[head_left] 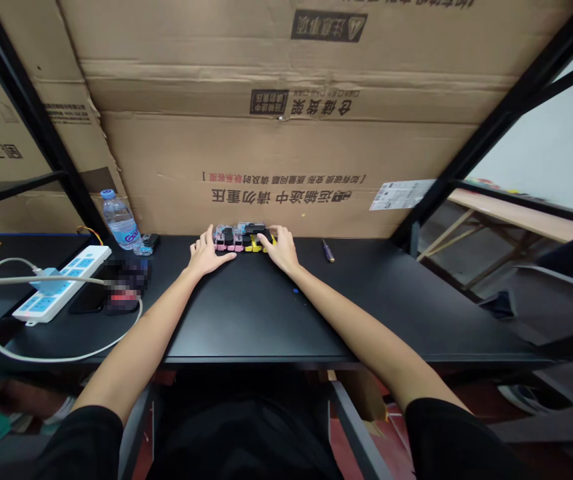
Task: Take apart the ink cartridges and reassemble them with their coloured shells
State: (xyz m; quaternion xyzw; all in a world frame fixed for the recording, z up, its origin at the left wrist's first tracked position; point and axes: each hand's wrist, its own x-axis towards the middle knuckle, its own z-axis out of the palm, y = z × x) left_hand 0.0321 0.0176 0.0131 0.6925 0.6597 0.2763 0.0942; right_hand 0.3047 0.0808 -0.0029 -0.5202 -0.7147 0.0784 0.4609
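A tight row of small pink, yellow and black blocks with clear parts stands at the back of the black table, close against the cardboard. Their exact kind is too small to make out. At the row's left end is my left hand, its fingers stretched toward the back and its thumb spread out along the front. My right hand rests against the right end, fingers apart, with its thumb over the front of the yellow blocks. Neither hand is closed around a block. A small screwdriver lies to the right of my right hand.
A tall cardboard sheet walls off the back. On the left are a water bottle, a white power strip, a looped white cable and a dark phone. Black metal posts frame both sides of the table.
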